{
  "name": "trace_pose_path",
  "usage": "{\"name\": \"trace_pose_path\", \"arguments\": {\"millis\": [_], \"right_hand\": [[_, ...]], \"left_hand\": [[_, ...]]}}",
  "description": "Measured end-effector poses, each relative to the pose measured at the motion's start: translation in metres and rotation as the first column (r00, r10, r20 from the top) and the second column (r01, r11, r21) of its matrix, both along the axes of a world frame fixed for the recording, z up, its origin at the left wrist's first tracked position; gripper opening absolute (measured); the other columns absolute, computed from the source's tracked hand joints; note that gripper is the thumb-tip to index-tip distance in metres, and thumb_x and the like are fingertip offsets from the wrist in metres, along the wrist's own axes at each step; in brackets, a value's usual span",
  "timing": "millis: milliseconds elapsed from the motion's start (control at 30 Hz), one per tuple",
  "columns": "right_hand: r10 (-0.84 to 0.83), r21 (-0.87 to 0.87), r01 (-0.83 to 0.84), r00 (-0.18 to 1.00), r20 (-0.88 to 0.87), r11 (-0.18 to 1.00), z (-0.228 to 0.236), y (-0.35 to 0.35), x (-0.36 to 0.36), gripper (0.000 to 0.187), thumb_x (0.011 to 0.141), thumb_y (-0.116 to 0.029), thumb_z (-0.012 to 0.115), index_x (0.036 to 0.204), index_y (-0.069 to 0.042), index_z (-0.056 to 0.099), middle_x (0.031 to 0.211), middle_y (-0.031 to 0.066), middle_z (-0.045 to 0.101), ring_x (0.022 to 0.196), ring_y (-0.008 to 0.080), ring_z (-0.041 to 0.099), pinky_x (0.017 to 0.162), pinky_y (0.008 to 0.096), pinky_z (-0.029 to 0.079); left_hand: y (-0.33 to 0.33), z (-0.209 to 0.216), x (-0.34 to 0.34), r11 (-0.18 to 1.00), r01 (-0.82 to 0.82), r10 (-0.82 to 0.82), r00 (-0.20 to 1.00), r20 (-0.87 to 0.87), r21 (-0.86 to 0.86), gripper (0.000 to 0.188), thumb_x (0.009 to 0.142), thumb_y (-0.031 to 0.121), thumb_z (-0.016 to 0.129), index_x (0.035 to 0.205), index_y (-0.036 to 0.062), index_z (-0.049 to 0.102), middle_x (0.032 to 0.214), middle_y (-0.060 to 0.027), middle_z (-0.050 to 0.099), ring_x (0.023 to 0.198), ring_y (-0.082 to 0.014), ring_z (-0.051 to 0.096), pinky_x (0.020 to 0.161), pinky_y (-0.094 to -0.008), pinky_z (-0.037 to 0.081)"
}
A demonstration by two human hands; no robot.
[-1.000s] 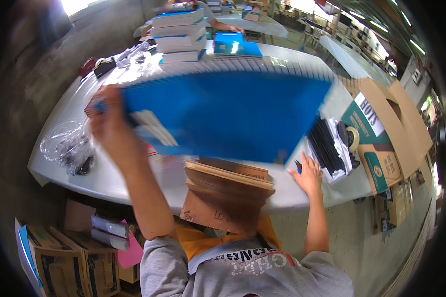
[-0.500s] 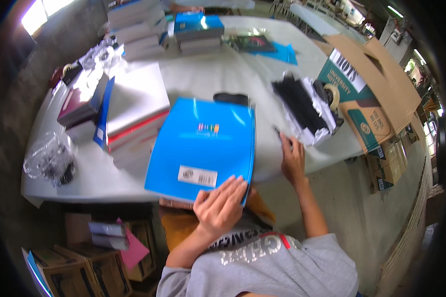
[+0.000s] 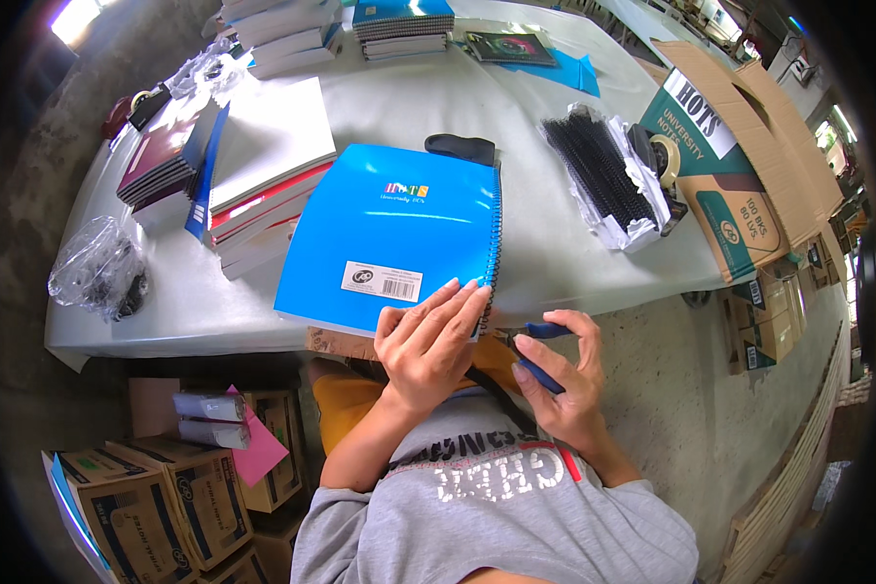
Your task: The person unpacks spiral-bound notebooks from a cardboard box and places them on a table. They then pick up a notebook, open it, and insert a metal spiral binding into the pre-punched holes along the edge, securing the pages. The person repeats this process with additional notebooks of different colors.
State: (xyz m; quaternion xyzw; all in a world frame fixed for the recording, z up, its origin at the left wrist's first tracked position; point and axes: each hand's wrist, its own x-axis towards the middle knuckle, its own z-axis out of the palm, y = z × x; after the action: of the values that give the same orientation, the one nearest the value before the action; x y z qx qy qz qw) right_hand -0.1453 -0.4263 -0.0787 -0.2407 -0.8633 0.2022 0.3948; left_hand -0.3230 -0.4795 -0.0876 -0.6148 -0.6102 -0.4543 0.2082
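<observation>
A blue spiral notebook [image 3: 389,234] lies cover up at the table's near edge, its black coil along the right side. My left hand [image 3: 430,336] holds its lower right corner, fingertips by the coil; the thumb is hidden. In my right hand [image 3: 566,375] is a pair of blue-handled pliers [image 3: 543,375], handles spread, just right of the coil's lower end. Their jaws are hard to make out against my left hand and the notebook. A dark, rounded object [image 3: 461,148] sits just beyond the notebook.
Left of the notebook stand a white-topped stack of books [image 3: 273,156], maroon notebooks [image 3: 165,161] and a clear plastic bag [image 3: 97,268]. Black coils [image 3: 599,170] lie on white wrapping to the right, beside a tape roll [image 3: 666,159] and an open carton [image 3: 740,209]. Cartons [image 3: 156,496] stand below left.
My right hand has come from over the table's right side, nearer to my body and the coil's lower end. My left hand still holds the notebook's corner. The view has tilted downward.
</observation>
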Motion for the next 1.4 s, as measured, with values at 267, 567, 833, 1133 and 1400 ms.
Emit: {"name": "trace_pose_path", "arguments": {"millis": [267,567,833,1133,1400], "right_hand": [[0.274,-0.644,-0.247,0.960,-0.060,0.724,0.008,-0.003,0.004,0.039,0.083,-0.017,0.064,0.121,-0.015,0.056,0.100,0.0154,0.055,0.089,0.0263,0.056,0.075,0.0415,0.044],[0.354,-0.692,-0.461,0.884,-0.305,0.555,-0.024,-0.002,0.002,0.047,0.089,-0.018,0.054,0.131,-0.001,0.040,0.120,0.0148,0.051,0.108,0.0214,0.050,0.095,0.0328,0.038],[-0.324,-0.030,0.354,0.882,0.342,0.935,-0.058,0.103,-0.010,0.042,0.088,-0.025,0.056,0.129,-0.023,0.049,0.112,0.0066,0.046,0.107,0.0253,0.046,0.095,0.0479,0.033],[-0.399,0.061,0.501,0.604,0.689,0.863,-0.072,0.138,-0.040,0.040,0.086,-0.041,0.054,0.126,-0.034,0.050,0.124,0.0041,0.040,0.119,0.0265,0.038,0.092,0.0708,0.019],[0.059,-0.144,-0.023,0.968,0.246,0.989,-0.005,0.185,-0.109,0.040,0.090,-0.031,0.053,0.120,-0.005,0.054,0.106,0.0122,0.060,0.100,0.0249,0.057,0.093,0.0423,0.039]], "left_hand": [[0.000,-0.004,0.002,0.998,-0.031,0.035,0.997,-0.064,0.054,0.030,0.074,0.008,0.062,0.102,0.0147,0.067,0.096,0.0010,0.069,0.089,-0.0111,0.065,0.063,-0.0242,0.035],[-0.027,0.014,-0.017,0.966,-0.048,0.083,0.988,-0.127,0.255,0.015,0.079,0.009,0.063,0.093,0.0069,0.068,0.091,-0.0052,0.068,0.091,-0.0158,0.065,0.069,-0.0243,0.045],[-0.127,0.053,-0.143,0.317,-0.575,-0.402,0.639,0.656,0.754,0.034,0.087,0.022,0.061,0.111,-0.0023,0.055,0.102,-0.0108,0.061,0.088,-0.0217,0.059,0.081,-0.0340,0.050],[-0.288,-0.115,-0.279,0.352,-0.850,-0.456,0.211,0.865,0.393,0.038,0.090,0.024,0.057,0.118,-0.0012,0.049,0.113,-0.0116,0.058,0.098,-0.0266,0.057,0.088,-0.0397,0.047],[-0.278,-0.139,-0.308,0.392,-0.902,-0.342,0.039,0.939,0.181,0.028,0.091,0.015,0.053,0.114,-0.0013,0.053,0.110,-0.0134,0.059,0.093,-0.0261,0.059,0.081,-0.0388,0.051]]}}
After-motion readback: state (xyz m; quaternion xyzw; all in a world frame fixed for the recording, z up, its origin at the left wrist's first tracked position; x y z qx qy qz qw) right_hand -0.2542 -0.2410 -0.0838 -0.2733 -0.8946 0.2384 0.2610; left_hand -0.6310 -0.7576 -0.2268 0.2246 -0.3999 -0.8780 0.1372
